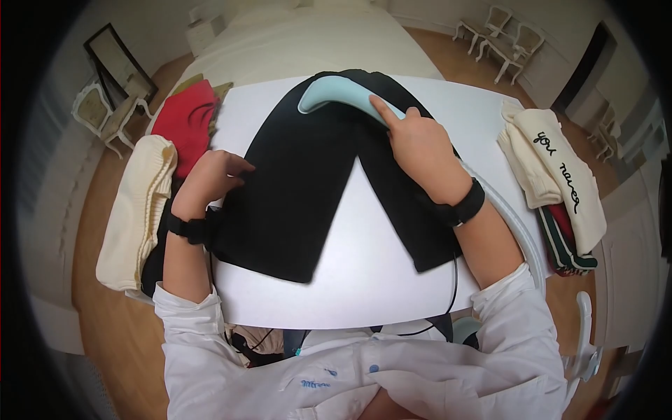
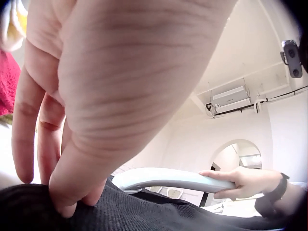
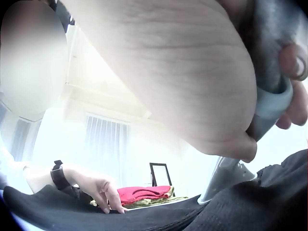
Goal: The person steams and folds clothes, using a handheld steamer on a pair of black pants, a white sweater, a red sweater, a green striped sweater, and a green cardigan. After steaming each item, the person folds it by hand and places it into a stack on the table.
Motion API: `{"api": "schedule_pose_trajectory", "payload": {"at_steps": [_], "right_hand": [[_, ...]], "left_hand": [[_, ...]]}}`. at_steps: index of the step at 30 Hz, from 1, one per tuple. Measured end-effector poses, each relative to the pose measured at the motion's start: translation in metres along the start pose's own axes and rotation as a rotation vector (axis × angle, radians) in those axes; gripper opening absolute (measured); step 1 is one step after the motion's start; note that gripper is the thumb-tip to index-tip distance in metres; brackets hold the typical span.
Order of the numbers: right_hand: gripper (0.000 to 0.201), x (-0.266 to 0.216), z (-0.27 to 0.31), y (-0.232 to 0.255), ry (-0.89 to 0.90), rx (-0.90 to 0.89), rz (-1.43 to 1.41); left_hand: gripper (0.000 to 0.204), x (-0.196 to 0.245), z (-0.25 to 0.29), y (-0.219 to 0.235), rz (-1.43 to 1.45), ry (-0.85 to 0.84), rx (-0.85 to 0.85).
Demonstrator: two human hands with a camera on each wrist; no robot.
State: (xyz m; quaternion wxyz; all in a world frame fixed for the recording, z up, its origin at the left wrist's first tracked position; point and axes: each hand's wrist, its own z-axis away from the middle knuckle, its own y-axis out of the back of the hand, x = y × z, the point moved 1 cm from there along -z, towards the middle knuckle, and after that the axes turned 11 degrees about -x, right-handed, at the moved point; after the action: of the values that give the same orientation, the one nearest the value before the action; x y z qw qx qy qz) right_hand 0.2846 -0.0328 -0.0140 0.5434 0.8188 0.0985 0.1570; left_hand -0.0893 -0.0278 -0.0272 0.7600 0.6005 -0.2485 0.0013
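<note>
Black shorts (image 1: 280, 203) lie spread on the white table (image 1: 371, 294), legs toward the person. My right hand (image 1: 430, 157) grips the handle of a light blue garment steamer (image 1: 343, 91), its index finger stretched along the top. The curved steamer head rests over the upper part of the shorts, its underside facing the cloth. In the right wrist view, the steamer head (image 3: 226, 178) is right at the black fabric (image 3: 269, 192). My left hand (image 1: 213, 178) is at the left edge of the shorts, relaxed fingers bent downward. Its fingertips (image 2: 65, 207) touch the ribbed cloth in the left wrist view.
A pale hose (image 1: 514, 224) runs beside the right arm. Folded cream knitwear (image 1: 136, 210) and red clothing (image 1: 185, 122) lie at the table's left edge. Another stack, topped by a cream sweater (image 1: 560, 168), sits at the right edge. A bed (image 1: 315, 42) stands beyond the table.
</note>
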Motion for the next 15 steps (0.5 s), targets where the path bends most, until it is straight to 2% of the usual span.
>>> {"api": "schedule_pose_trajectory", "payload": {"at_steps": [4,9,12,15], "right_hand": [[0.059,0.020,0.004,0.016,0.025,-0.026,-0.030],[0.065,0.047,0.029,0.095,0.006,-0.233,-0.026],[0.066,0.067,0.030,0.107,-0.069,-0.311,-0.126],[0.065,0.070,0.025,0.094,-0.167,-0.323,-0.050]], "left_hand": [[0.040,-0.006,-0.002,0.000,0.011,0.013,-0.010],[0.040,0.001,0.000,0.003,0.005,0.029,-0.018],[0.040,-0.002,-0.001,0.000,0.011,0.043,-0.015],[0.039,-0.002,-0.001,0.001,0.019,0.053,-0.016]]}}
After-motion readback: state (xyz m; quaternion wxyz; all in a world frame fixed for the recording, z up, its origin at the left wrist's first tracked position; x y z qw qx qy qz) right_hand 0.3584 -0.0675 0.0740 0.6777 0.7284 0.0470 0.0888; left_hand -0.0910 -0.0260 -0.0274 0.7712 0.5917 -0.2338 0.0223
